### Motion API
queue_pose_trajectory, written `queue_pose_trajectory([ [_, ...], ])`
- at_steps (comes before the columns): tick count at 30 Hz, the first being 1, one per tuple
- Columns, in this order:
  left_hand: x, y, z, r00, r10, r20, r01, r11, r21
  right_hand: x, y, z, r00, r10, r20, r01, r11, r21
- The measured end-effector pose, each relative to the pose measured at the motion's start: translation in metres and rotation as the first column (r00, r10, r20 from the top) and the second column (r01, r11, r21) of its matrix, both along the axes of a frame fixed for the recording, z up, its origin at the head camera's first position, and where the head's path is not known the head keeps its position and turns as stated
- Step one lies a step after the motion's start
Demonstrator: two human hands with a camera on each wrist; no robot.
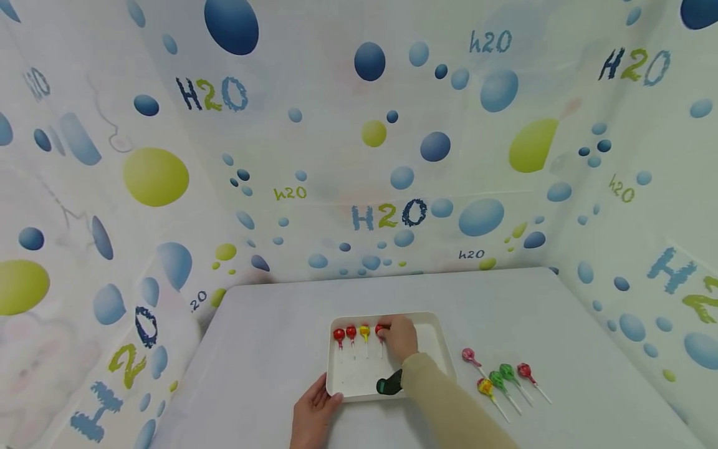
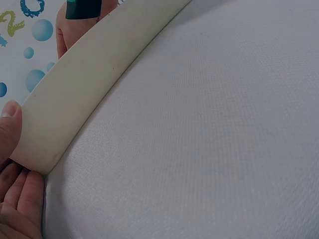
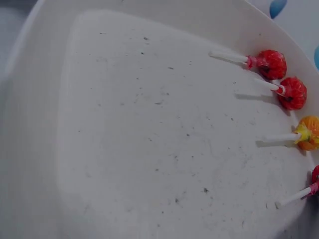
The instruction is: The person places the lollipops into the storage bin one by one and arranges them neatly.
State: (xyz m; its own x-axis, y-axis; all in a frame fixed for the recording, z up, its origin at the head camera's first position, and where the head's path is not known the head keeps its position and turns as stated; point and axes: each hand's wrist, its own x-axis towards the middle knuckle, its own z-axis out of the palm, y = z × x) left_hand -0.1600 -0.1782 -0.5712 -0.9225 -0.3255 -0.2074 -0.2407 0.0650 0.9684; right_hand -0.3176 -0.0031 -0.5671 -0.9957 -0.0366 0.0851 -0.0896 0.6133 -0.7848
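Note:
The white tray (image 1: 359,374) lies on the table, its front-left corner held by my left hand (image 1: 315,411). In the left wrist view the thumb (image 2: 9,130) is at the tray's wall (image 2: 94,84), fingers below. My right hand (image 1: 401,338) reaches over the tray's back part and pinches a red lollipop (image 1: 379,328) by its head. Left of it, two red lollipops (image 1: 339,335) and a yellow lollipop (image 1: 364,331) stand in a row along the back wall, sticks toward me. The right wrist view shows this row, including the yellow lollipop (image 3: 306,134), but not the hand.
Right of the tray lies a loose group on the white table (image 1: 258,349): a pink lollipop (image 1: 469,356), green lollipops (image 1: 507,372), a red lollipop (image 1: 524,370) and a yellow-orange lollipop (image 1: 485,387). A patterned curtain (image 1: 336,156) surrounds the table's back and sides.

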Motion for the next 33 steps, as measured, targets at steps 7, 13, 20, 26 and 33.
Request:
queue_pose_trajectory([
  [7, 0.000, 0.000, -0.001, 1.000, -0.012, 0.013, 0.013, 1.000, -0.017, 0.000, -0.005, 0.002, 0.999, -0.011, -0.042, 0.014, 0.997, 0.075],
  [13, 0.001, 0.000, 0.001, 1.000, -0.016, 0.013, 0.017, 1.000, -0.018, 0.002, -0.006, 0.006, 0.999, -0.013, -0.052, 0.018, 0.994, 0.107],
  [20, 0.001, 0.000, 0.004, 1.000, -0.012, 0.011, 0.013, 0.999, -0.040, 0.003, -0.006, 0.008, 0.998, -0.010, -0.063, 0.016, 0.995, 0.094],
  [26, 0.000, 0.001, 0.004, 1.000, -0.008, 0.026, 0.010, 0.998, -0.059, 0.005, -0.004, 0.011, 0.999, -0.017, -0.041, 0.020, 0.998, 0.066],
  [33, -0.001, 0.000, 0.002, 0.999, -0.002, 0.033, 0.003, 0.999, -0.046, 0.007, 0.000, 0.017, 1.000, -0.022, -0.021, 0.023, 0.999, 0.042],
])
